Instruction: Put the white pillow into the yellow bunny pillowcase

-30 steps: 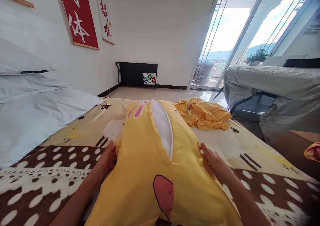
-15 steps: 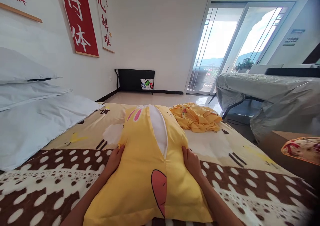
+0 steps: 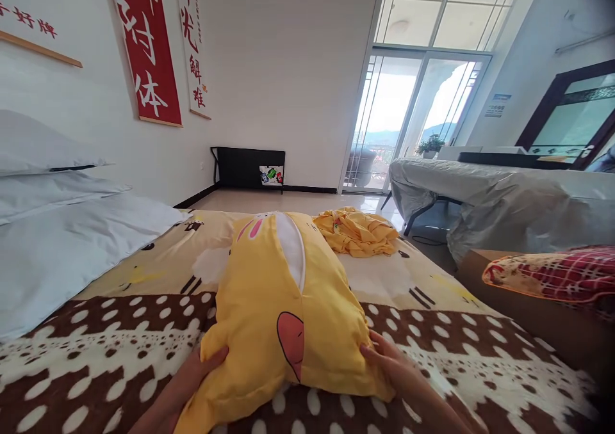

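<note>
A yellow pillow [image 3: 254,306] with pink rabbit ears and a carrot-like print lies on the patterned bed cover [image 3: 158,319]. Its cover gapes in a long slit down the middle, where the white inner pillow [image 3: 292,248] shows. At the near left side, my left hand [image 3: 211,360] grips the yellow cloth, thumb on top and fingers hidden underneath. My right hand [image 3: 382,357] holds the near right side, its thumb and fingers closed on the edge. Beyond the pillow to the right sits a crumpled yellow cloth [image 3: 358,232].
White pillows [image 3: 81,242] are stacked at the left. On the right, a cardboard box [image 3: 473,261] bears a red checked cloth [image 3: 567,274]. Farther back stand a plastic-covered table [image 3: 509,178] and a black folded panel [image 3: 240,168] against the wall.
Both hands have slid down the pillow's sides toward me, and its near corners have drawn in. The head view has tilted up and turned slightly right.
</note>
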Motion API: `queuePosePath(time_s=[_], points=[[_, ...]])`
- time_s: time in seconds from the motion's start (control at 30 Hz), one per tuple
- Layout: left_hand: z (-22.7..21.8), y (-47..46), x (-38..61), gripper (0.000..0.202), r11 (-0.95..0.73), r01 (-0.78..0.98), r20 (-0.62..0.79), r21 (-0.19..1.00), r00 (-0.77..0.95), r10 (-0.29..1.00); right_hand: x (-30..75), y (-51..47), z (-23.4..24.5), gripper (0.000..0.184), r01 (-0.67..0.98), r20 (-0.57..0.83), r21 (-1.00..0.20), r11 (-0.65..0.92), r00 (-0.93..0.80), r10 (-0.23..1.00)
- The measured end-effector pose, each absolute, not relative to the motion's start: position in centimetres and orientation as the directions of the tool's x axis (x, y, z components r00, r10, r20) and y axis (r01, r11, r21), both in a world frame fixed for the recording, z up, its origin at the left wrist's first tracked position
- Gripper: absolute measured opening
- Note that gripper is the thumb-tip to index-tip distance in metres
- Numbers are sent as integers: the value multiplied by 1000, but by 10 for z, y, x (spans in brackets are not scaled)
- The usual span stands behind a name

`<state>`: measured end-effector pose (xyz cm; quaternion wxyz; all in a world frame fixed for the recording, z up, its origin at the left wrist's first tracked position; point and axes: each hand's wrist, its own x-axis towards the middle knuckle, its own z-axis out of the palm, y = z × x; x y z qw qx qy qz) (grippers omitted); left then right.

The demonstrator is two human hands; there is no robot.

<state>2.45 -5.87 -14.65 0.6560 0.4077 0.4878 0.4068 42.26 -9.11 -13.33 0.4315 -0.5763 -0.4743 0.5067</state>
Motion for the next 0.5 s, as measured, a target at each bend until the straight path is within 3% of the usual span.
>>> queuePosePath(time_s=[0.1,0.2,0.3,0.37,0.43,0.5], points=[[-126,-59,34,94,438,-204,-416,876,144,898,406,-86,-127,59,-58,-157,-986,-158,-9,988],[-118,-65,18,79,456,-27,-448,890,133,884,413,-91,-127,57,23,-110,-994,-111,38,993],[-127,-74,1,58,304,273,-341,913,98,935,427,-99,-137,58,148,-127,-981,-127,10,992],[-138,-78,-6,50,170,474,-230,864,72,971,436,-103,-145,59,206,-162,-966,-155,-19,987],[-150,-80,-13,46,67,644,-128,762,49,991,446,-106,-152,60,268,-184,-948,-171,-26,983],[-160,-83,-21,46,-24,812,7,584,25,1000,458,-109,-155,57,396,-157,-906,-149,13,987]])
